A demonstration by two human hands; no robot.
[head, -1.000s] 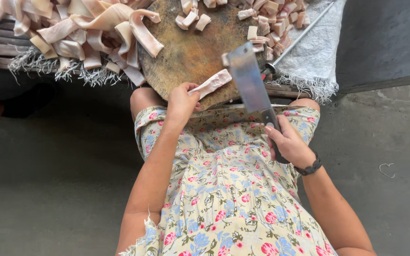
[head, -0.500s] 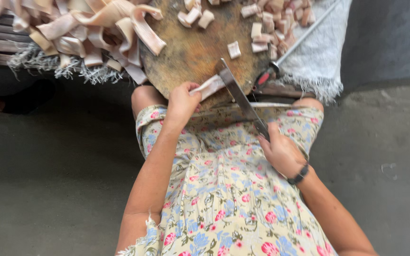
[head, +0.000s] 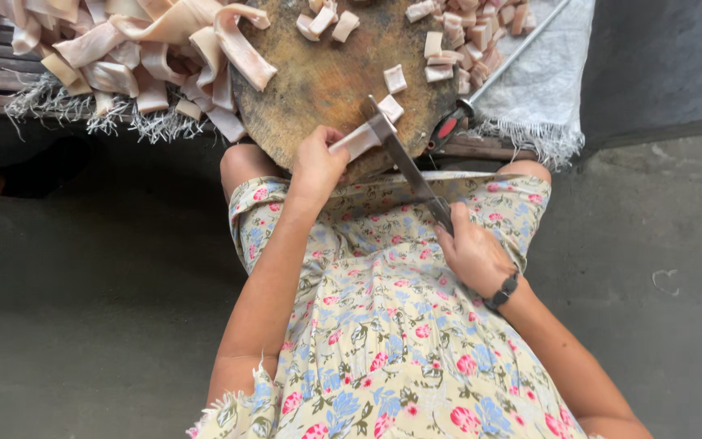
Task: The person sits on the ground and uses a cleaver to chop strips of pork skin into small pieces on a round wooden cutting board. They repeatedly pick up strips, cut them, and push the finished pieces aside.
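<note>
Cleaver down on a pale strip at the near edge of a round chopping block.

The pale pink, flat strip of skin-like material (head: 357, 140) lies at the block's six o'clock edge, its long axis running from eight o'clock up to two o'clock, free end pointing at two. The left hand (head: 316, 165) has its fingers closed around the strip's near end. Half a second ago the steel cleaver (head: 404, 160) was lifted; now its edge sits on the strip's tip, so another square is coming off. The right hand (head: 471, 250) is wrapped tight on the handle. Cut squares (head: 394, 79) lie at twelve on the worn round wooden block (head: 318, 81); uncut strips (head: 148, 49) heap at ten.
</note>
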